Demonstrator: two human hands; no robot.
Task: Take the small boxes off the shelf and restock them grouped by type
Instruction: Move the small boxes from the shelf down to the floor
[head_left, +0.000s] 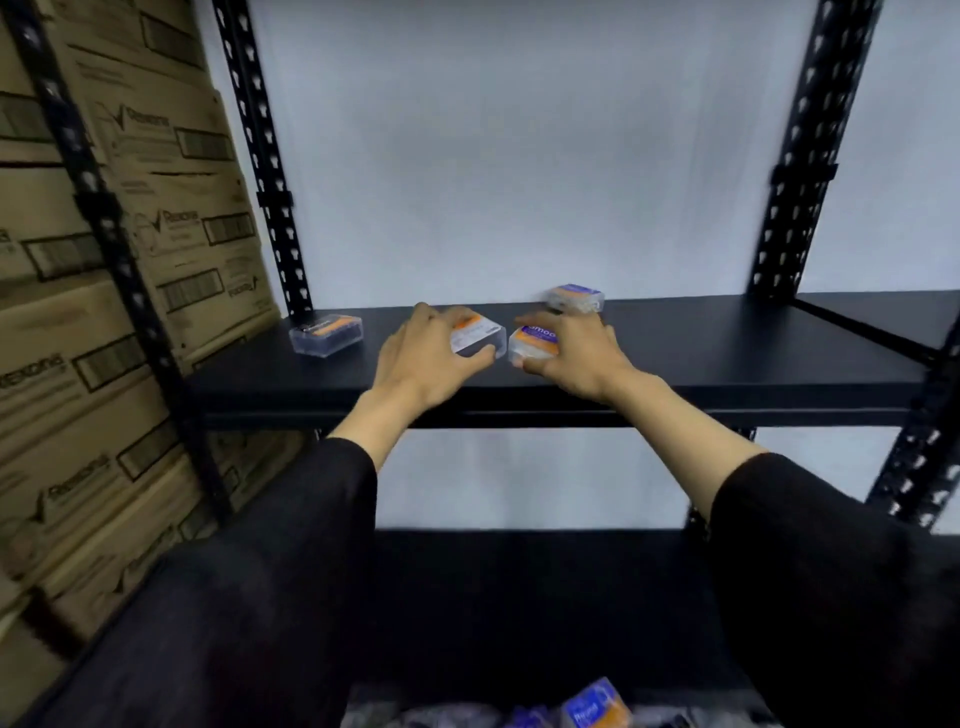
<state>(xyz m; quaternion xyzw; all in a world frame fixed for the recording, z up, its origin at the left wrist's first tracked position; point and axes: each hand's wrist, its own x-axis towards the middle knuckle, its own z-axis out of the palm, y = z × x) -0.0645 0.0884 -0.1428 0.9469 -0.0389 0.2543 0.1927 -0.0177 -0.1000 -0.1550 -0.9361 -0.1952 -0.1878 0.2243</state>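
On the far left, stacked cartons fill the neighbouring rack, print too smeared for me to read properly. Next over, on the black shelf, a clear box lies flat near the left post, long axis running left-right and tipped a bit toward the back right; there's an orange and purple label under the lid, text unreadable.

My left hand grips a second box, thumb on the near edge, fingers curled over the far side, so only its right half shows. Its long axis runs roughly left-right, right end angled slightly toward me. Just beside it, nearly corner to corner, my right hand is clamped on a third box, fingers over the top; I can read "smoo" on purple and that's it, and I can't judge its axis with that much covered. Behind that hand, a fourth box sits at the back edge by the wall, long axis left-right, blurry and partly hidden by my fingers.

At the bottom edge there's a blue-orange pack cut off by the frame, with a dark blur around it.
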